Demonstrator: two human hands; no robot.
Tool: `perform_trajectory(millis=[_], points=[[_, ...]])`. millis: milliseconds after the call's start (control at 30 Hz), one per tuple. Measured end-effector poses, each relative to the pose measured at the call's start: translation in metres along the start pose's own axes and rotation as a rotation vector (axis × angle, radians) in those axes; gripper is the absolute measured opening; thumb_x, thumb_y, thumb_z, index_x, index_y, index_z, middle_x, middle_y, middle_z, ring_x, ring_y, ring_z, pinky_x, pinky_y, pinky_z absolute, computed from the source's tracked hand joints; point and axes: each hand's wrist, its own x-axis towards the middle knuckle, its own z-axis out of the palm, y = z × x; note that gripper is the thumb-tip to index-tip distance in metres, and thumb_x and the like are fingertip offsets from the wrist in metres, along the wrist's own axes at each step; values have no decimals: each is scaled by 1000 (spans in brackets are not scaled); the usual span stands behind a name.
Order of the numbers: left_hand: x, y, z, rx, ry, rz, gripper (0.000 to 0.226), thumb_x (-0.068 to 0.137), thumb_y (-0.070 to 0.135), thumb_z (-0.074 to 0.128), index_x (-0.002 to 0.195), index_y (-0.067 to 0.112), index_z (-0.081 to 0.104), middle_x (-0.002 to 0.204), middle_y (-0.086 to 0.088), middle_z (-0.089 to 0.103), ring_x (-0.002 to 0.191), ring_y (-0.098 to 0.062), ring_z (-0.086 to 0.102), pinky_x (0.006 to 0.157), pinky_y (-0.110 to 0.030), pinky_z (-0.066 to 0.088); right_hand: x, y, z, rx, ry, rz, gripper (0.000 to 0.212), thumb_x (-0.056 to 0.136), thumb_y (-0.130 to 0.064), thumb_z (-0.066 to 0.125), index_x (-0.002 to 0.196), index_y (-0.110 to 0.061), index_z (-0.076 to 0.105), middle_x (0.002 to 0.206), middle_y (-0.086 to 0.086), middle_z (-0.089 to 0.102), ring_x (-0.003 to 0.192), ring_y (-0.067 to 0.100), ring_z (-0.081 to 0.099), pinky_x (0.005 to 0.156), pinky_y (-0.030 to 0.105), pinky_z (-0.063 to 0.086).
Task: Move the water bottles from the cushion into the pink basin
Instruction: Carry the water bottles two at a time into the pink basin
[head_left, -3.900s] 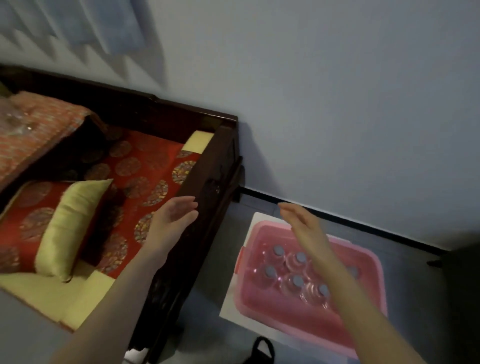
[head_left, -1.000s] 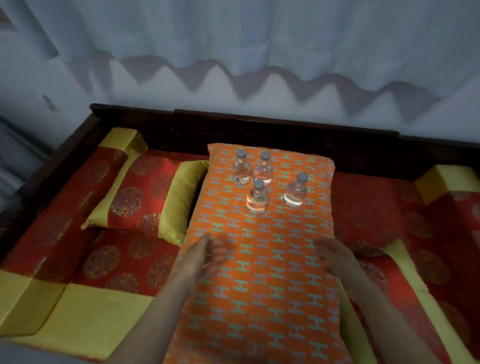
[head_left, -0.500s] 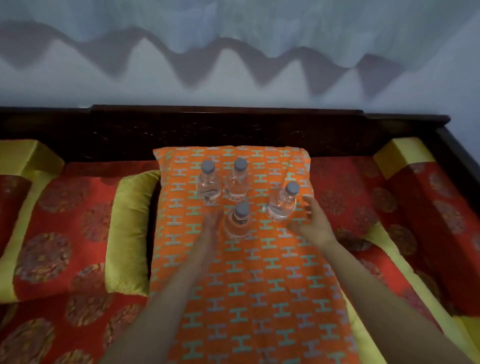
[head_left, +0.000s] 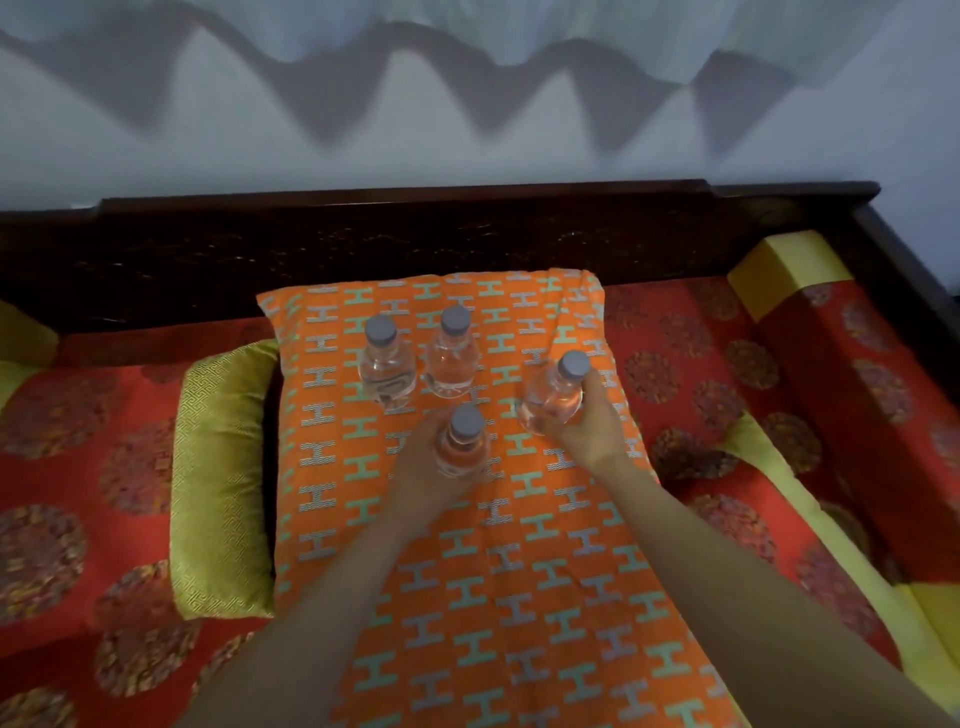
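Several small clear water bottles with grey caps stand on the orange cushion (head_left: 498, 571) patterned with H shapes. My left hand (head_left: 423, 478) grips the nearest bottle (head_left: 464, 441) around its body. My right hand (head_left: 592, 426) grips the right bottle (head_left: 553, 397), which tilts to the right. Two more bottles stand upright behind them, a left one (head_left: 385, 364) and a right one (head_left: 451, 356), untouched. The pink basin is out of view.
The cushion lies on a red and yellow padded seat (head_left: 104, 467) with a dark wooden backrest (head_left: 415, 234). A yellow-green bolster pillow (head_left: 223, 478) lies along the cushion's left side. A raised red and yellow armrest pad (head_left: 831, 332) is at the right.
My view turned from the pink basin on the floor to the cushion. Both hands reached forward, and each now grips a bottle; half a second ago they were just arriving beside them.
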Motion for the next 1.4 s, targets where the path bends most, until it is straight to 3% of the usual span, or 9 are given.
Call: perform_trajectory(millis=[167, 333, 433, 667, 800, 1000, 1200, 1300, 1400], points=[[-1, -5, -3, 12, 76, -50, 73, 57, 24, 92, 114, 43, 50, 110, 17, 67, 100, 2, 64, 89, -25, 51, -2, 0, 7, 37, 83, -23, 61, 70, -28, 81, 121, -24, 48, 111, -3, 65, 94, 15, 61, 74, 29, 46], [-6, 0, -15, 29, 135, -121, 69, 55, 33, 91, 109, 47, 49, 101, 23, 65, 88, 15, 62, 63, -2, 47, -12, -2, 7, 94, 152, -8, 53, 66, -25, 80, 113, -20, 55, 110, 6, 61, 99, 23, 61, 80, 43, 52], [-10, 6, -26, 22, 126, -124, 72, 58, 32, 91, 119, 34, 52, 99, 21, 66, 83, 17, 61, 57, 1, 43, -26, -3, 0, 88, 210, -21, 49, 66, -30, 79, 108, -24, 55, 107, 4, 58, 95, 18, 59, 78, 39, 51], [-18, 26, -41, 30, 76, -72, 79, 57, 40, 89, 126, 30, 53, 113, 14, 66, 92, -1, 66, 73, -19, 50, -62, 1, -27, 99, 324, -14, 64, 58, -47, 75, 117, -34, 51, 111, -6, 52, 96, -15, 47, 76, 17, 42], [-23, 46, -35, 61, 38, 1, 82, 60, 39, 87, 132, 24, 52, 123, 6, 64, 105, -13, 63, 88, -33, 51, -80, 5, -53, 114, 351, -8, 62, 59, -40, 79, 116, -33, 55, 112, -7, 63, 99, 7, 60, 83, 31, 51], [-36, 73, -16, 118, 10, 85, 56, 62, 32, 88, 102, 52, 54, 93, 36, 65, 89, 17, 60, 62, -2, 45, -108, 15, -92, 75, 381, -40, 64, 58, -38, 83, 116, -32, 55, 110, -7, 63, 98, 13, 62, 82, 36, 52], [-47, 105, 13, 125, -44, 200, 50, 67, 24, 86, 112, 29, 63, 99, 30, 66, 90, 20, 57, 66, 1, 40, -145, 27, -146, 107, 493, -32, 57, 58, -32, 82, 107, -41, 55, 103, -15, 63, 92, -2, 60, 78, 18, 48], [-51, 129, 42, 156, -58, 278, 51, 66, 17, 87, 112, 12, 65, 101, 13, 67, 87, 16, 58, 69, -1, 40, -172, 38, -185, 102, 536, -10, 58, 63, -25, 84, 114, -24, 59, 109, -1, 64, 96, 16, 63, 86, 37, 52], [-57, 151, 78, 131, -78, 283, 56, 63, 14, 89, 113, 15, 64, 104, 3, 68, 85, 6, 61, 74, -11, 47, -198, 52, -224, 95, 579, -6, 59, 65, -24, 84, 118, -22, 58, 111, 0, 63, 98, 19, 63, 87, 44, 51]])
